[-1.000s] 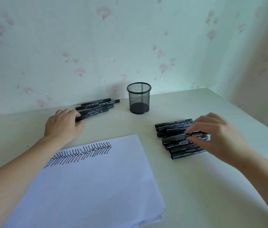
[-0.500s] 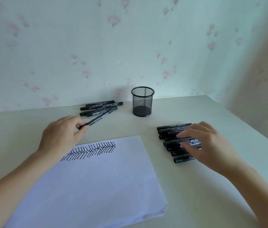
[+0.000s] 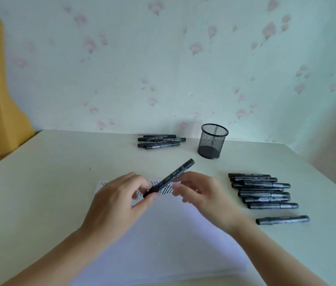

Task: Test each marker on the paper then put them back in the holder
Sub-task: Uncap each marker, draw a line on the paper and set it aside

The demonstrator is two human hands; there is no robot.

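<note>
A marker (image 3: 169,178) is pinched near its lower end by the left hand (image 3: 119,201), thumb and fingertips curled round the barrel; it is held tilted above the top of the paper (image 3: 163,240), far end pointing up and right toward the holder (image 3: 212,141). The right hand (image 3: 202,195) is raised just beside the marker's middle, fingers loosely curled, nothing gripped; whether a fingertip is touching the barrel cannot be told.

Step judged: marker picked, cap not yet off, test stroke pending. Next move likely calls for the cap to be pulled by the right hand while the barrel is held steady by the left, then the tip brought down beside the row of black strokes (image 3: 163,187) already drawn along the paper's top edge.

Four markers (image 3: 160,141) are lying in a group left of the holder, near the wall. A bigger batch (image 3: 264,191) is laid in a row right of the paper, with one marker (image 3: 282,220) apart below it. The holder is standing upright, apparently empty.

Room: most of the sheet below the strokes is blank. Open table (image 3: 49,172) is available on the left. Right-side travel is bounded by the marker row; a careless sweep could set them rolling toward the table's right edge.
</note>
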